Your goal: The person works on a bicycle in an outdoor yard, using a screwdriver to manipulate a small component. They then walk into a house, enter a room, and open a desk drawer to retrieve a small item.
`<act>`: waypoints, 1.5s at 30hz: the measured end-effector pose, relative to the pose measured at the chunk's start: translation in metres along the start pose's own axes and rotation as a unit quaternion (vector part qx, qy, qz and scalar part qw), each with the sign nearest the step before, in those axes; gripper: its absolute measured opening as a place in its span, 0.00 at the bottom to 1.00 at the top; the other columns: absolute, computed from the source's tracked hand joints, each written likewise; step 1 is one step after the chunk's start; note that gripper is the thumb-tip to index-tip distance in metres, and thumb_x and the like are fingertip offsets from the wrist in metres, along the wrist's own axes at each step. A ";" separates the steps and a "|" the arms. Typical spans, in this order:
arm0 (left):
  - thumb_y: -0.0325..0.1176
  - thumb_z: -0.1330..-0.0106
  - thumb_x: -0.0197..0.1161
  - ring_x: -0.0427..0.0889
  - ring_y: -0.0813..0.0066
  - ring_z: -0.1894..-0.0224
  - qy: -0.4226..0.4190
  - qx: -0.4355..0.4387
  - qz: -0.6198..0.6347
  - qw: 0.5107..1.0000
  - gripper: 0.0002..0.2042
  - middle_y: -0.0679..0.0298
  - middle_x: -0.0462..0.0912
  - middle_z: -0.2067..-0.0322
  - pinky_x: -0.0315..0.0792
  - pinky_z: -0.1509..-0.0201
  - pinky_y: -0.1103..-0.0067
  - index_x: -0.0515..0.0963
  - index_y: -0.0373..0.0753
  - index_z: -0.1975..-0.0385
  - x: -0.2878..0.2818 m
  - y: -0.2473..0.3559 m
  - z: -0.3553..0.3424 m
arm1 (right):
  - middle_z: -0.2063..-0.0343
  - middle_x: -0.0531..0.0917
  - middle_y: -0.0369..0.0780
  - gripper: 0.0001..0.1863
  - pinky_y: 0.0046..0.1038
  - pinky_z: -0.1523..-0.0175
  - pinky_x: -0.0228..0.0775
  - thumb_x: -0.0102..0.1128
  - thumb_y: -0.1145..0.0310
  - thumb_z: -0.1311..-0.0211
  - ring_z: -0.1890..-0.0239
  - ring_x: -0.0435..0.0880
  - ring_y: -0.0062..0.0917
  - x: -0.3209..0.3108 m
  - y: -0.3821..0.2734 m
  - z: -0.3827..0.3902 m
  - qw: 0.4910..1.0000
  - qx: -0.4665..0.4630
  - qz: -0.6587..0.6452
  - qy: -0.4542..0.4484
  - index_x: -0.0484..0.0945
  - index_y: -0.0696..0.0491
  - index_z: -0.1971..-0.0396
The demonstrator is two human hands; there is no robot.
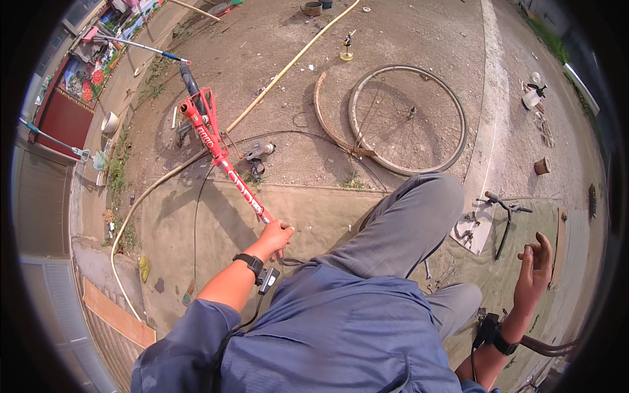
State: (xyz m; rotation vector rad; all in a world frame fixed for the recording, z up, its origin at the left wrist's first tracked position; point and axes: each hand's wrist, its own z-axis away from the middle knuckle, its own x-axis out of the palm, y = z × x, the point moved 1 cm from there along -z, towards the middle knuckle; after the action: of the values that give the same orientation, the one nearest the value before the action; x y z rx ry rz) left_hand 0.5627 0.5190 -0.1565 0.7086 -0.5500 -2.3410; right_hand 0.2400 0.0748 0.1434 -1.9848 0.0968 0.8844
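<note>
My left hand [278, 236] grips the lower end of a red bicycle frame [229, 171], which leans away from me toward the upper left, a dark part at its top end. A black device is strapped at my left wrist. My right hand [534, 262] is raised at the right, fingers loosely bent and apart, holding nothing. Near it lie a black handlebar [504, 216] with a stem and some small dark parts [466, 232] on a pale board.
A spoked wheel [409, 112], a curved rusty strip [322, 114] and a yellow hose [295, 59] lie on gravel ahead. Small tools [438, 278] lie on the mat [170, 275] beside my legs. A door [42, 209] stands at the left; containers [531, 98] are at the right.
</note>
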 end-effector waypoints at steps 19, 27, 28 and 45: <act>0.36 0.33 0.63 0.85 0.73 0.70 0.025 0.068 0.013 0.997 0.16 0.56 0.86 0.64 0.77 0.68 0.76 0.78 0.29 0.53 0.031 0.138 -0.084 | 0.65 0.75 0.33 0.20 0.19 0.54 0.70 0.58 0.74 0.30 0.63 0.73 0.15 0.113 0.046 -0.178 0.985 0.022 -0.003 -0.170 0.72 0.59 0.40; 0.36 0.34 0.63 0.86 0.70 0.68 0.018 0.084 -0.165 0.982 0.16 0.55 0.86 0.70 0.78 0.64 0.74 0.79 0.28 0.55 0.098 0.276 -0.123 | 0.71 0.76 0.33 0.18 0.19 0.61 0.69 0.61 0.76 0.34 0.69 0.73 0.14 0.125 0.212 -0.267 0.975 0.087 -0.092 -0.184 0.76 0.59 0.44; 0.36 0.35 0.63 0.86 0.70 0.68 0.017 0.062 -0.165 0.984 0.16 0.55 0.86 0.70 0.78 0.63 0.74 0.79 0.28 0.55 0.105 0.284 -0.122 | 0.71 0.76 0.33 0.18 0.19 0.61 0.69 0.61 0.76 0.34 0.69 0.73 0.14 0.128 0.222 -0.273 0.971 0.111 -0.084 -0.192 0.76 0.59 0.44; 0.35 0.32 0.63 0.84 0.73 0.71 0.087 -0.208 0.080 0.971 0.15 0.57 0.84 0.66 0.77 0.69 0.76 0.77 0.27 0.55 -0.007 0.225 0.223 | 0.75 0.82 0.42 0.16 0.28 0.63 0.74 0.64 0.72 0.41 0.73 0.82 0.27 0.185 -0.064 -0.346 0.858 0.014 -0.016 -0.514 0.79 0.60 0.53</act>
State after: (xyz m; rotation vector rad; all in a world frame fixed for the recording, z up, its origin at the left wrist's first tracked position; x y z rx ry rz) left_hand 0.5316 0.4072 0.1378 0.6344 -0.0307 -2.1189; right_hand 0.5906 -0.1086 0.1818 -1.2507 -0.5300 1.7815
